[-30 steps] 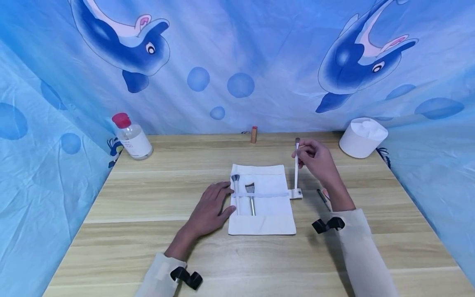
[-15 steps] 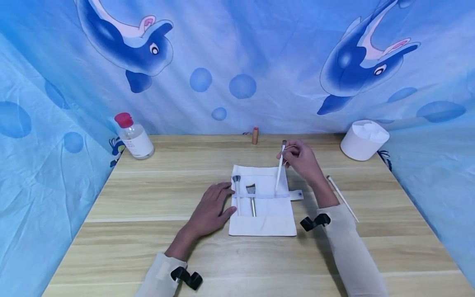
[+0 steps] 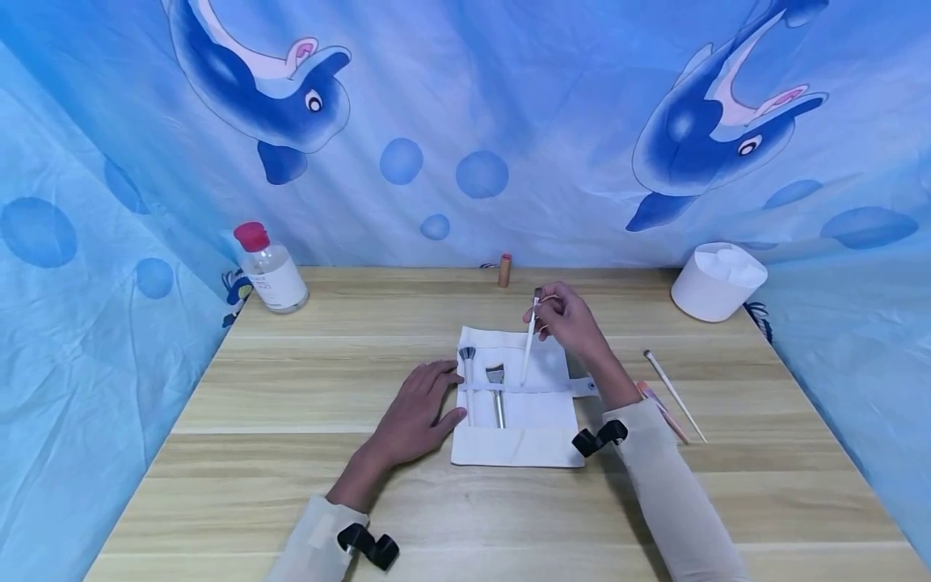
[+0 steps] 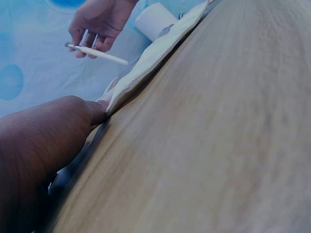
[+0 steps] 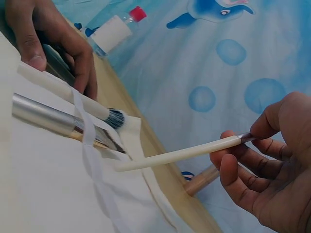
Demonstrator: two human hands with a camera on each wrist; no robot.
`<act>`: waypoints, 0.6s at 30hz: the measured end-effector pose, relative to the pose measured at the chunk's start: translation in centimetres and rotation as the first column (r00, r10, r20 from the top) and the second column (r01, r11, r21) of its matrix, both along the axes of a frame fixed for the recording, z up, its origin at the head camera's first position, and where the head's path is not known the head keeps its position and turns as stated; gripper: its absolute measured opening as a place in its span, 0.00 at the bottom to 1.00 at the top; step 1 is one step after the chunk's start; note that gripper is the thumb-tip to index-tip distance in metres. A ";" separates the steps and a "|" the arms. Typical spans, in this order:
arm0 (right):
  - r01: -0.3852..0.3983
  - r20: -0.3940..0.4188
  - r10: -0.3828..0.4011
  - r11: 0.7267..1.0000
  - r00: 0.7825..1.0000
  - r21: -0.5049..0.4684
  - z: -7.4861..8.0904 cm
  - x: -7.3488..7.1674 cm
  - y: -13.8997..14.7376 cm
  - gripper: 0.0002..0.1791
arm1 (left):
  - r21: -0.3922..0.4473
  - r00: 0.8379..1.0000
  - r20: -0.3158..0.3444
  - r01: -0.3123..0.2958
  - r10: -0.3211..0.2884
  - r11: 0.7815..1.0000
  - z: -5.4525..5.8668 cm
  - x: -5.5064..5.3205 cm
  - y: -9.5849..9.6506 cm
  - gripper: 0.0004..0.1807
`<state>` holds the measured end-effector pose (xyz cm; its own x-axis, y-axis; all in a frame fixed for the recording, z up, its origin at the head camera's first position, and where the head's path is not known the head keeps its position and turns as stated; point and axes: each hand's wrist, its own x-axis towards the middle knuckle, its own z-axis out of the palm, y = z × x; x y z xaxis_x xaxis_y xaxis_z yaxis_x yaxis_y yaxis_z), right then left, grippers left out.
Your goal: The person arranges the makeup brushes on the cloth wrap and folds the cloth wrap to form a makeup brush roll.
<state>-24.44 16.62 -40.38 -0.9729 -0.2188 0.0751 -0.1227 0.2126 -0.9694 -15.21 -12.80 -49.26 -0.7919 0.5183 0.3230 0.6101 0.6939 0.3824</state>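
Observation:
My right hand (image 3: 569,325) pinches a slim white makeup brush (image 5: 184,154) near its bristle end, the handle slanting down over the white brush roll (image 3: 518,446). The handle's tip is close to the elastic band (image 5: 90,141) across the roll. Two brushes are tucked under that band: a round one with a white handle (image 5: 58,87) and a flat one with a silver handle (image 5: 41,115). My left hand (image 3: 413,414) rests at the roll's left edge, fingers relaxed, fingertips and thumb touching the cloth.
Right of the roll lie a thin white brush (image 3: 676,396) and a pink brush (image 3: 663,412), partly behind my sleeve. A red-capped bottle (image 3: 276,275) stands back left, a brown tube (image 3: 504,272) back centre, a white cylindrical container (image 3: 716,283) back right.
My right hand has moved left with the brush, from beyond the roll's snap tab to above the roll's middle. The left hand stays at the roll's edge.

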 end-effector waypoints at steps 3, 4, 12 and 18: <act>-0.013 0.001 0.013 1.000 1.000 0.002 -0.5 -0.2 -0.3 0.15 | -0.005 1.000 -0.002 -0.003 0.003 1.000 0.0 0.0 0.0 0.26; -0.019 0.002 0.019 1.000 1.000 0.006 -0.7 -0.2 -0.4 0.15 | -0.005 1.000 -0.004 -0.003 0.003 1.000 0.0 0.0 0.0 0.26; -0.117 0.081 0.114 0.992 0.990 0.042 -1.9 -0.2 -0.9 0.12 | -0.005 1.000 -0.023 -0.003 0.003 1.000 -0.1 0.0 0.1 0.26; -0.150 0.133 0.143 0.988 0.981 0.039 -2.4 -0.1 -1.1 0.14 | -0.013 1.000 -0.014 -0.008 0.008 1.000 0.0 0.0 0.1 0.26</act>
<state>-24.51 15.50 -42.76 -0.9308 -0.3599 -0.0638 -0.0298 0.2487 -0.9681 -15.19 -12.72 -49.29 -0.7916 0.5159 0.3276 0.6096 0.7037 0.3649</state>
